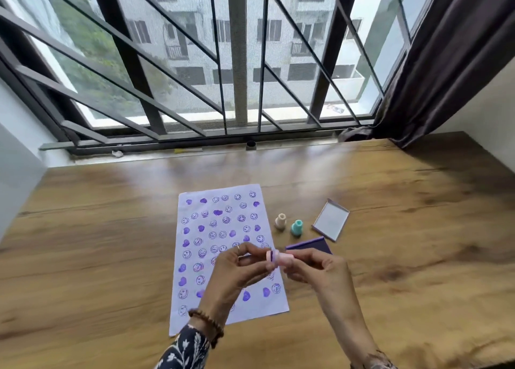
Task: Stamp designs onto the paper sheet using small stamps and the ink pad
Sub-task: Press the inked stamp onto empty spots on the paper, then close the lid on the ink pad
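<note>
A white paper sheet [220, 229] lies on the wooden table, covered with several purple smiley and heart prints. Above its right half, both hands hold a small pink stamp [279, 258] turned sideways. My left hand [239, 271] pinches the stamp's inked face end. My right hand [312, 268] grips its handle end. The purple ink pad [312, 244] sits just behind my right hand, partly hidden by it. A beige stamp [280, 221] and a teal stamp [296, 227] stand upright to the right of the sheet.
The ink pad's lid [331, 220] lies upturned to the right of the teal stamp. The wooden table [111, 243] runs up to a barred window at the back. A dark curtain [434, 76] hangs at the right.
</note>
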`<state>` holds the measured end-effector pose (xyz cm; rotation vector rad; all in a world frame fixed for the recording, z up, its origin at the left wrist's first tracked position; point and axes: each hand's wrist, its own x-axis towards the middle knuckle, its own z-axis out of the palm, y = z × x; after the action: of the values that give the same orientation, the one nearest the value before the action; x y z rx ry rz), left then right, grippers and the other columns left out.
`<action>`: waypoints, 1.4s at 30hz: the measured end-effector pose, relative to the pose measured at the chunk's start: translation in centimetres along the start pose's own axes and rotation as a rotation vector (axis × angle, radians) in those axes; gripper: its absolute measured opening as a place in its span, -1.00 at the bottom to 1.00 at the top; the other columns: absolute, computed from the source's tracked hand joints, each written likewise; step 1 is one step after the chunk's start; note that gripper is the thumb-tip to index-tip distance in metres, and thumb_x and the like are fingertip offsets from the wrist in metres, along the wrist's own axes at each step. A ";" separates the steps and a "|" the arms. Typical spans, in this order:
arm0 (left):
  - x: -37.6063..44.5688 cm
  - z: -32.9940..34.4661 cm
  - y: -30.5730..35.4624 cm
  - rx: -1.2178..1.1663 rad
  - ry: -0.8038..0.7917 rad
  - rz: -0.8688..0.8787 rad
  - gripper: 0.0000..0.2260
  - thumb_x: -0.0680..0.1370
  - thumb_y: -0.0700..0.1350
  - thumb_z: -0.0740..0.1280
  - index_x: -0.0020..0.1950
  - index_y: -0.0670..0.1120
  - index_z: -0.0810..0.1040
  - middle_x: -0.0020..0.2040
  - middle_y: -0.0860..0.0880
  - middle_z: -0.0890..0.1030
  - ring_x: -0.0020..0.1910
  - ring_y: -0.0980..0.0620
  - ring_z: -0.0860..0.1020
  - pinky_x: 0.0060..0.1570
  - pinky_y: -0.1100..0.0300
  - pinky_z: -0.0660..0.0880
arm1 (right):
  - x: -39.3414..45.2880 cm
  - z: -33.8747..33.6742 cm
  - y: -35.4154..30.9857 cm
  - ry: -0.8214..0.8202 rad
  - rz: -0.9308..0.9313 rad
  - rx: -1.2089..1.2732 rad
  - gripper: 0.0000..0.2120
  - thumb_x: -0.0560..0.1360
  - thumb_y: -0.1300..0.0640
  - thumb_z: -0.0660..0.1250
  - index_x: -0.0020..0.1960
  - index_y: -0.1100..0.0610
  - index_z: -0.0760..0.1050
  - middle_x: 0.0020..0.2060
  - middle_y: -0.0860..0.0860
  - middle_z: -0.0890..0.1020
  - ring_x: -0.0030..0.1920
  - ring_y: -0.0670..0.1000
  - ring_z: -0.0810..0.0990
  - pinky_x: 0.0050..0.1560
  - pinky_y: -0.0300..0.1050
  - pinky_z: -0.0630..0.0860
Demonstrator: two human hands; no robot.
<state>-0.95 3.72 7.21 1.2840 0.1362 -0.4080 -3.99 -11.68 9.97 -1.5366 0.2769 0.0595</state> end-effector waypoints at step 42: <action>7.1 1.1 -9.0 1.175 -0.049 0.362 -0.30 0.31 0.19 0.42 0.36 0.06 0.25 0.50 0.09 -0.01 0.48 0.09 -0.04 0.43 0.20 -0.15 | 17.1 -8.3 3.7 0.305 -0.123 -1.025 -0.78 0.54 0.26 0.20 0.13 0.17 0.52 0.10 0.16 0.59 0.12 0.16 0.51 -0.01 -0.03 0.46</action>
<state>2.06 -0.91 -2.90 2.3939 -0.4457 -0.1821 10.62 -22.03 2.65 -2.5860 0.4256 -0.1580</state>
